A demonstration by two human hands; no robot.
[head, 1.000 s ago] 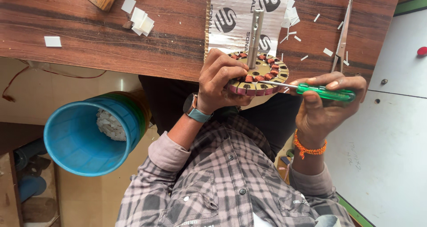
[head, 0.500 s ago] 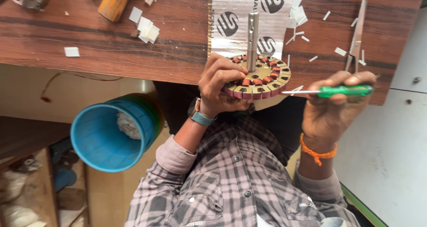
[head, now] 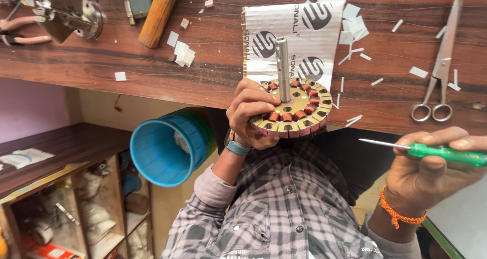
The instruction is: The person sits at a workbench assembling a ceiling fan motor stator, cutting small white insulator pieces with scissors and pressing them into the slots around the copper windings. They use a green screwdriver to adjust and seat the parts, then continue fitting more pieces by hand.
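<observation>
Left hand raised, fingers curled (gripping); right hand fisted, apart.

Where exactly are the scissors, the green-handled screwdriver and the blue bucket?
scissors [head: 442, 61]: head view, on the blades near the pivot, lying on the wooden table.
green-handled screwdriver [head: 446, 153]: head view, on the green handle in the hand's grip.
blue bucket [head: 167, 147]: head view, on its inner wall.

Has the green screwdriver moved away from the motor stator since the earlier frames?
Yes. The green screwdriver in the right hand has pulled back from the stator, down and to the right, farther below the scissors on the table.
</observation>
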